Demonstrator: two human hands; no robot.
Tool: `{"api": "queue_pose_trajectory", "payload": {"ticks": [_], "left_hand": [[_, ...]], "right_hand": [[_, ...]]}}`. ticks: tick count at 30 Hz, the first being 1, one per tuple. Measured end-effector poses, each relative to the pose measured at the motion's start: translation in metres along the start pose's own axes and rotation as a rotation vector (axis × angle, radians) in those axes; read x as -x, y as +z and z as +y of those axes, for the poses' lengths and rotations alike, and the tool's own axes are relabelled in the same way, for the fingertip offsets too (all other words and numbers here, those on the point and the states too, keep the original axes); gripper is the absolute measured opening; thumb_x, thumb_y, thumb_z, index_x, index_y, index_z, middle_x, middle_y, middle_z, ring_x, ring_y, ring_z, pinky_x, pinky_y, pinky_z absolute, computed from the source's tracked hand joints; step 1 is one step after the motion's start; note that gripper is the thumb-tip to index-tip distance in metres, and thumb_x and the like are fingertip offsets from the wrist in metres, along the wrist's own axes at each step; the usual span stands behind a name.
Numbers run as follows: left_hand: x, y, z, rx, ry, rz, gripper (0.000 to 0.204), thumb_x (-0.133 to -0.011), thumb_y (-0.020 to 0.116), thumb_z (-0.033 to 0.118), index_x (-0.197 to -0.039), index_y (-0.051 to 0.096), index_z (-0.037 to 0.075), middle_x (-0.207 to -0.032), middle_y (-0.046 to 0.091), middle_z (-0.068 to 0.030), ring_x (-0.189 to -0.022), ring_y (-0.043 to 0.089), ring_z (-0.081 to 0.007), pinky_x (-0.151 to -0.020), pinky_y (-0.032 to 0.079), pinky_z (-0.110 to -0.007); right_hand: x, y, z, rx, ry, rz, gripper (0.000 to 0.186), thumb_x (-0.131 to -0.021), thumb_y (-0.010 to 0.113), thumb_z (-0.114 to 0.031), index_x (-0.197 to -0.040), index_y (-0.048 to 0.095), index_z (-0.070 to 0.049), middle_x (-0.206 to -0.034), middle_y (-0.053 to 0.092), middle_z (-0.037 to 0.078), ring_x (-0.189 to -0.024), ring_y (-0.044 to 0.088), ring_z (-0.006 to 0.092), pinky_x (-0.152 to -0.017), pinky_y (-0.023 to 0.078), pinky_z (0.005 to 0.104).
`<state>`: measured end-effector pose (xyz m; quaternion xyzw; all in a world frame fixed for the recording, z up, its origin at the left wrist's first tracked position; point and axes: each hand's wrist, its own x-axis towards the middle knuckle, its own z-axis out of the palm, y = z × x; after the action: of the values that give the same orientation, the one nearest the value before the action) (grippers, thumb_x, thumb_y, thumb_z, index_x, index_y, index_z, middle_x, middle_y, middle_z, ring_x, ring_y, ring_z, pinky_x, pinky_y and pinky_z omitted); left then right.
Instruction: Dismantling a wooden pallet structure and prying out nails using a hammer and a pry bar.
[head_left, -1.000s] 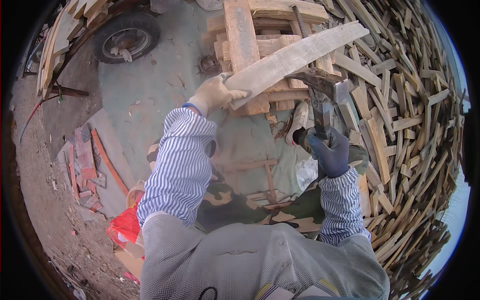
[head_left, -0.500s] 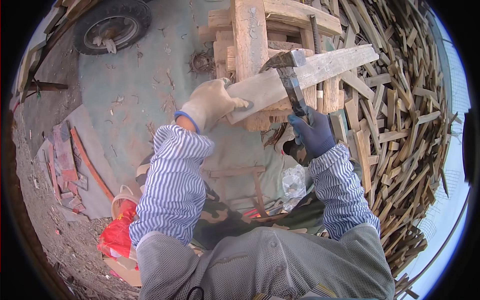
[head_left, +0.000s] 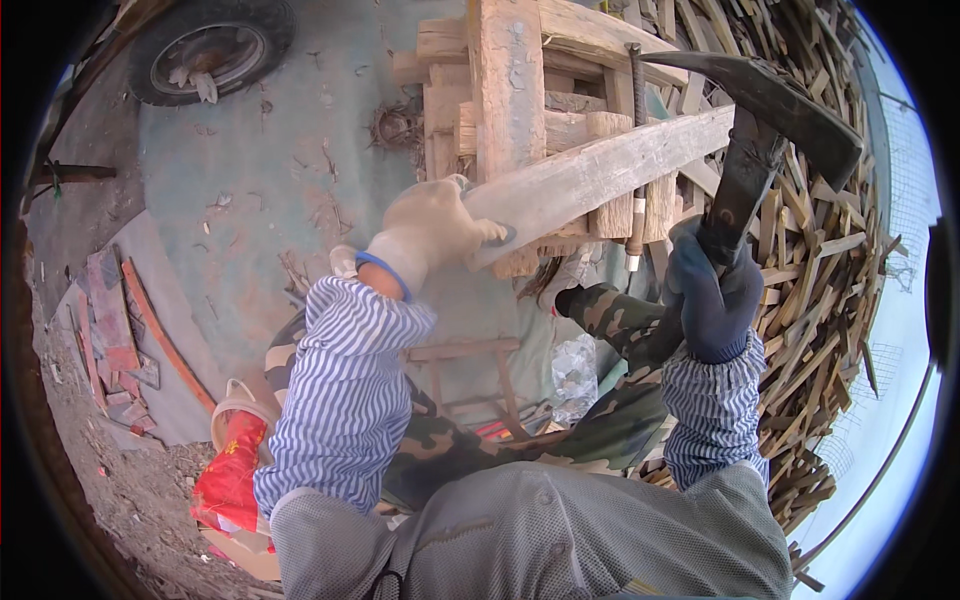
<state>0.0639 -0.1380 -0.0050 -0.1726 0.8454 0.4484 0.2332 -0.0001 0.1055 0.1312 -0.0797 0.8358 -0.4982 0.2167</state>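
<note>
My left hand (head_left: 435,222), in a pale glove, grips the lower-left end of a weathered board (head_left: 610,175) lying diagonally across a stack of rough timber blocks (head_left: 508,100). My right hand (head_left: 712,292), in a dark blue glove, is closed round the handle of a hammer-like tool with a long, dark head (head_left: 790,110), held up over the right side of the board. An upright ribbed metal rod (head_left: 637,85) stands at the stack, partly behind the board.
Scrap wood (head_left: 820,300) is heaped along the right. A tyre (head_left: 270,60) lies at upper left. Reddish offcuts (head_left: 115,310), a pale bucket (head_left: 230,405) and a red bag (head_left: 225,490) lie left. My camouflage-clad legs (head_left: 610,420) and a crumpled clear bag (head_left: 573,372) are below the stack.
The tool came down over the board half a second ago and has since swung up and right with my right hand. My left hand and the board's near end sit lower in view.
</note>
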Motion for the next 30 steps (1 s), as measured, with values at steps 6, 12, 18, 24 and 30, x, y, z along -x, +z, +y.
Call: {"api": "queue_pose_trajectory", "payload": {"ticks": [6,12,18,24,30], "left_hand": [[-0.005,0.006,0.0,0.055,0.009,-0.033,0.08,-0.073,0.079,0.049,-0.122,0.06,-0.011,-0.117,0.066,-0.0277,-0.109,0.064,-0.038,-0.095,0.05,-0.04],[-0.006,0.007,-0.006,-0.001,0.03,0.02,0.081,-0.072,0.078,0.052,-0.123,0.061,-0.009,-0.117,0.067,-0.0265,-0.109,0.065,-0.0363,-0.096,0.05,-0.039],[-0.014,0.002,-0.001,0.149,-0.051,-0.119,0.088,-0.065,0.081,0.055,-0.118,0.062,-0.013,-0.119,0.066,-0.0272,-0.111,0.064,-0.0359,-0.096,0.049,-0.039],[-0.002,-0.005,0.011,0.061,0.013,0.005,0.078,-0.061,0.087,0.049,-0.11,0.065,-0.008,-0.111,0.069,-0.0229,-0.105,0.065,-0.0353,-0.093,0.05,-0.042],[0.008,0.01,0.034,-0.326,0.627,0.627,0.053,-0.064,0.086,0.027,-0.11,0.067,0.01,-0.11,0.067,-0.012,-0.105,0.063,-0.0329,-0.091,0.051,-0.042]], "right_hand": [[-0.035,0.005,0.085,0.814,0.155,-0.27,0.034,-0.09,0.062,-0.032,-0.104,0.063,-0.001,-0.084,0.068,0.022,-0.083,0.068,0.0383,-0.078,0.051,0.0459],[-0.018,0.001,0.017,0.237,0.319,-0.134,0.019,-0.093,0.064,-0.019,-0.099,0.063,-0.001,-0.069,0.062,0.006,-0.056,0.059,0.0113,-0.053,0.046,0.0274],[-0.009,0.006,0.073,0.502,0.038,-0.084,0.022,-0.092,0.062,-0.021,-0.099,0.061,0.001,-0.077,0.067,0.015,-0.065,0.066,0.0251,-0.061,0.05,0.037],[-0.019,0.007,0.09,0.214,0.389,-0.183,0.024,-0.09,0.066,-0.021,-0.095,0.064,0.002,-0.065,0.062,0.006,-0.057,0.06,0.0151,-0.054,0.048,0.0334],[0.037,-0.015,0.092,0.032,-0.026,0.12,0.019,-0.09,0.068,-0.016,-0.095,0.065,0.002,-0.061,0.056,0.0,-0.049,0.052,0.0086,-0.047,0.042,0.026]]}}
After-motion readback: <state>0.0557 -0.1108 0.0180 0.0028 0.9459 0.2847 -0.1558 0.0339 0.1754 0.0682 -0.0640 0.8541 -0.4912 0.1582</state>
